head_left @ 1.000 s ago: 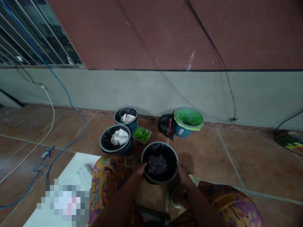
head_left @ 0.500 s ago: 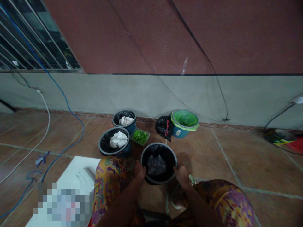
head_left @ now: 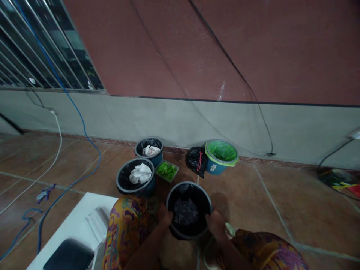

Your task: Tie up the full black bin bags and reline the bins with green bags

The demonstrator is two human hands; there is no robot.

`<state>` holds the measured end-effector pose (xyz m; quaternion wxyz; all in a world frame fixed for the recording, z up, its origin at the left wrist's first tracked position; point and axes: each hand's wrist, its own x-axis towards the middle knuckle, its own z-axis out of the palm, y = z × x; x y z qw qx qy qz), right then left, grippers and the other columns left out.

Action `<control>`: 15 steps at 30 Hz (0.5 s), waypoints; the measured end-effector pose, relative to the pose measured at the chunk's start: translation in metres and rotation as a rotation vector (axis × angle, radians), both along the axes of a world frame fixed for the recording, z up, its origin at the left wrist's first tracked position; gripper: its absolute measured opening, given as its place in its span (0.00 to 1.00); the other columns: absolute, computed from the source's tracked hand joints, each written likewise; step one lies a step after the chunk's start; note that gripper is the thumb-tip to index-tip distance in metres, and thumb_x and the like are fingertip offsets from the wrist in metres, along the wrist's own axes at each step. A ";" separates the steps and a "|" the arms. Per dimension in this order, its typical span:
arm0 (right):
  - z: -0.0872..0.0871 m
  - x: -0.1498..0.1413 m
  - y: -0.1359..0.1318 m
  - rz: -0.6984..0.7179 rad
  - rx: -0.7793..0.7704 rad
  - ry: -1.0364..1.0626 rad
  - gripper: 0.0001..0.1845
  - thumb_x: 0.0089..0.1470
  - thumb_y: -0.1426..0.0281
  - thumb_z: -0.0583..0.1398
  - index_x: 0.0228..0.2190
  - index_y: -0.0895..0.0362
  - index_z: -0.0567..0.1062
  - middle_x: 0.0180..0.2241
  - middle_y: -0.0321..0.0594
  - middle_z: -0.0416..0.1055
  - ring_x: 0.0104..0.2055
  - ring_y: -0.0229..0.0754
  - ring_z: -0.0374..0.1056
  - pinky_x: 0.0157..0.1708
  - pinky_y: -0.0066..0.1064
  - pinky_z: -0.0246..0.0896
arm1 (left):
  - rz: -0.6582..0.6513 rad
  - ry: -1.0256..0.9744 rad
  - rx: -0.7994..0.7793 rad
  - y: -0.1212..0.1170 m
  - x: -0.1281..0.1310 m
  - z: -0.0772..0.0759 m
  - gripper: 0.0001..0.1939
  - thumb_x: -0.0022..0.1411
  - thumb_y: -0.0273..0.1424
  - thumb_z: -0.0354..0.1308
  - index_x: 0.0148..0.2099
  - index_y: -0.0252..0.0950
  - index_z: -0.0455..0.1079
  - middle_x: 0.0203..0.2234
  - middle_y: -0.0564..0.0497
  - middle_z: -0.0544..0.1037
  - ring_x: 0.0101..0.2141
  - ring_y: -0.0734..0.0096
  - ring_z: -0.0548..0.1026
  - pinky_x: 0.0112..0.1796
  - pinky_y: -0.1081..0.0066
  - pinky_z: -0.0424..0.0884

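Have bucket (head_left: 203, 204) btwn L hand (head_left: 164, 216) & R hand (head_left: 216, 221), tub (head_left: 163, 178) + 2 other buckets (head_left: 125, 179) beyond L, bag (head_left: 194, 158) & 4th bucket (head_left: 215, 168) beyond R nr wall (head_left: 157, 116).

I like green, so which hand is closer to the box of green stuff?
Left. The left hand is below the box in the picture; the right hand is farther, below and right, across the bucket.

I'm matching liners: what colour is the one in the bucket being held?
The liner is black, showing best in the head view.
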<state>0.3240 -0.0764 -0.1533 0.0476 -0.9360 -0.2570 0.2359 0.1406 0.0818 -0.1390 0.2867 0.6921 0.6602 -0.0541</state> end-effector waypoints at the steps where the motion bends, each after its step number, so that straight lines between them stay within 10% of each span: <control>1: 0.001 -0.001 0.001 -0.026 -0.004 0.013 0.18 0.58 0.69 0.52 0.42 0.67 0.76 0.39 0.58 0.78 0.46 0.53 0.75 0.41 0.35 0.66 | 0.000 0.002 -0.001 0.000 0.001 0.002 0.17 0.54 0.26 0.58 0.47 0.30 0.70 0.44 0.35 0.78 0.46 0.50 0.77 0.43 0.62 0.71; 8: 0.012 0.008 0.004 -0.193 0.077 0.022 0.19 0.54 0.68 0.55 0.44 0.64 0.76 0.35 0.56 0.78 0.42 0.54 0.76 0.37 0.36 0.67 | 0.000 -0.028 0.024 0.001 0.003 0.023 0.13 0.55 0.25 0.56 0.44 0.32 0.69 0.43 0.38 0.79 0.45 0.52 0.77 0.42 0.64 0.70; 15: 0.028 0.062 -0.001 -0.209 0.394 0.381 0.09 0.49 0.64 0.60 0.25 0.57 0.76 0.21 0.41 0.75 0.28 0.46 0.74 0.27 0.29 0.64 | -0.064 -0.282 0.184 0.012 0.012 0.053 0.02 0.59 0.27 0.55 0.36 0.37 0.66 0.29 0.48 0.78 0.34 0.66 0.78 0.36 0.72 0.68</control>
